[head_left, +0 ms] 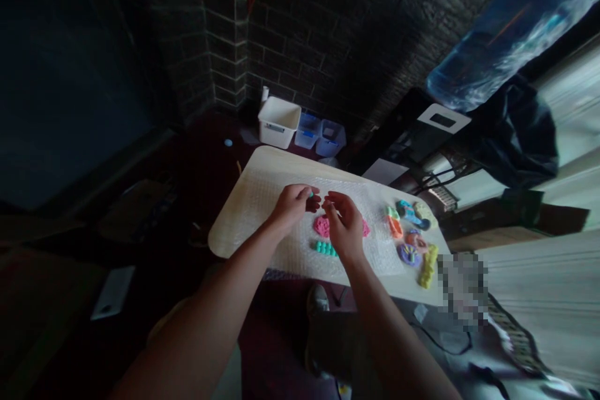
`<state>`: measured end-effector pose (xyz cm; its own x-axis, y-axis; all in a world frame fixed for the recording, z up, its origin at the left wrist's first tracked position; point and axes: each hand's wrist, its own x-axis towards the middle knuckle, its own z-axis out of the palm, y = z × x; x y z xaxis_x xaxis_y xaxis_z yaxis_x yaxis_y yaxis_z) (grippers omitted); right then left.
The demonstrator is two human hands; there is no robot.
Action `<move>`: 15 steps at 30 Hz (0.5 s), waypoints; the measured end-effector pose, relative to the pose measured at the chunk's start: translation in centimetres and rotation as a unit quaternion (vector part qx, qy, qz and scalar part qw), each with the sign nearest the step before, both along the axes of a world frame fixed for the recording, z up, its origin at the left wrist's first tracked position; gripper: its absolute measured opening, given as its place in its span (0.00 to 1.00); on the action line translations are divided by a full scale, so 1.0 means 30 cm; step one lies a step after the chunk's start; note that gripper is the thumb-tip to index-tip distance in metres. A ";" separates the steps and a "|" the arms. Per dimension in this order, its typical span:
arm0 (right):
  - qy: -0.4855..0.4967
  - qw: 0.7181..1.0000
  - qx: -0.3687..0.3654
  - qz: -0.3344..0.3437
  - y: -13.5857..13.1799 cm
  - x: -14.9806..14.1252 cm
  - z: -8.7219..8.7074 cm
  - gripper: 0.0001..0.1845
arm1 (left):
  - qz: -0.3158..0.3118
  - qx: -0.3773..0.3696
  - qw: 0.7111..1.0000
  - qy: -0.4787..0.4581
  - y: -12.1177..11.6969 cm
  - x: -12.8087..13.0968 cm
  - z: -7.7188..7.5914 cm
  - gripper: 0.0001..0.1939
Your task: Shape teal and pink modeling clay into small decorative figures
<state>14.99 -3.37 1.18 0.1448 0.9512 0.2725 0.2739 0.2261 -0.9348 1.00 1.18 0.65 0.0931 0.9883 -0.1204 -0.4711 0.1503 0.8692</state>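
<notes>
My left hand (293,205) hovers over a small light table (244,212) covered with bubble wrap, fingers pinched on a small teal piece of clay (310,193). My right hand (345,226) is just beside it, fingers curled in a pinch; what it holds is too small to make out. Under my right hand lies a pink clay disc (321,225), partly hidden. A row of teal clay beads (325,249) lies in front of it.
Several coloured clay shapes (412,237) lie at the table's right end, with a yellow strip (428,266) at the edge. A white bin (279,121) and two clear boxes (323,135) stand by the dark brick wall. A shoe (317,300) shows below the table.
</notes>
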 end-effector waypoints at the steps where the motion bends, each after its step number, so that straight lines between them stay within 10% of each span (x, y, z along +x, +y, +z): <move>1: 0.003 1.000 0.008 -0.016 0.004 0.015 -0.017 0.17 | -0.009 0.006 1.000 0.013 0.004 0.003 -0.005 0.08; 15: 0.089 0.996 -0.013 -0.017 0.033 0.152 -0.083 0.14 | -0.115 -0.021 0.992 0.051 -0.014 0.056 -0.032 0.25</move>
<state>19.55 -2.38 -1.30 0.2212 0.9515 0.2140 0.1102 0.1936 -0.9749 2.69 0.77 -0.31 0.3001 0.9363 -0.1823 -0.3304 0.2813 0.9010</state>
